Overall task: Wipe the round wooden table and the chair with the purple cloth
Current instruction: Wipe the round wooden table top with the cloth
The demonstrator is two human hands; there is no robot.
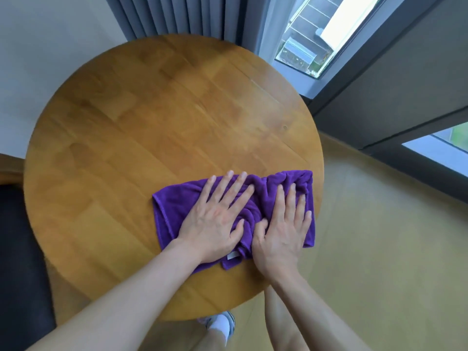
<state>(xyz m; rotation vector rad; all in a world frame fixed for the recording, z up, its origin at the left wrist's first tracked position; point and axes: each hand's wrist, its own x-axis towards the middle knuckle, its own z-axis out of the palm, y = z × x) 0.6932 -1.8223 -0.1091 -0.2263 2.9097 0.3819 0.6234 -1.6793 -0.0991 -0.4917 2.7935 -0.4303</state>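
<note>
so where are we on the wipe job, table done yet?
Not done. In hand: the left hand and right hand both press flat on the purple cloth, which lies bunched near the right edge of the round wooden table. No wiped patch can be told apart from the rest of the top. Left: the remaining tabletop, then the chair, whose dark seat at the left shows no cloth on it.

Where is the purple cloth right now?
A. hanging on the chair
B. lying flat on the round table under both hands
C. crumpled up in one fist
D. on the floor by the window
B: the purple cloth lies spread on the round wooden table, with the left hand and right hand pressing flat on it.
</note>
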